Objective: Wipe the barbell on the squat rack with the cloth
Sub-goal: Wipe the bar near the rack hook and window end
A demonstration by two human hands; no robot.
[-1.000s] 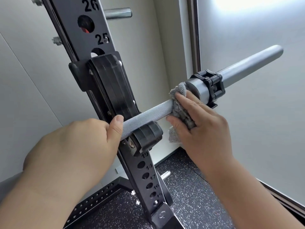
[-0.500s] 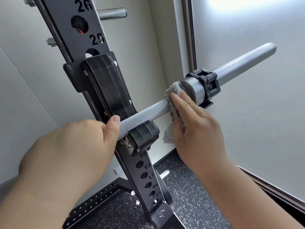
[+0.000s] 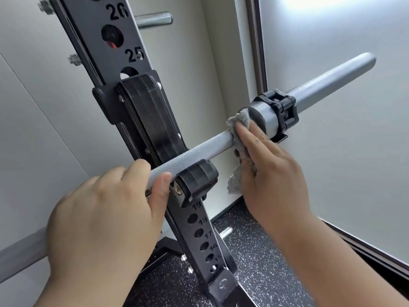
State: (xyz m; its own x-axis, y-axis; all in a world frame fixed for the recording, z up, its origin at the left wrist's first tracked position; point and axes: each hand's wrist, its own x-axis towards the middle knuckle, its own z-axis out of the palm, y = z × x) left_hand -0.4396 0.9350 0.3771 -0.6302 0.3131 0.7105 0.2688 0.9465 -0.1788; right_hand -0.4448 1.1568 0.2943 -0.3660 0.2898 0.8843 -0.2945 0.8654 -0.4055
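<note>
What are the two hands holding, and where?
The left hand grips the barbell by its rough shaft beside the rack hook. The right hand holds the grey cloth by its middle, pressed onto the shaft.

Pale walls (image 3: 53, 111); speckled black floor (image 3: 261, 267); glare (image 3: 321, 3) overhead.

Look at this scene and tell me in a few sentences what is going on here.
A person is wiping a barbell that rests in a hook on the squat rack. The left hand grips the knurled shaft beside the upright. The right hand holds a grey cloth against the shaft, right where it meets the thicker sleeve. A black clamp collar sits on the sleeve just beyond.
</note>
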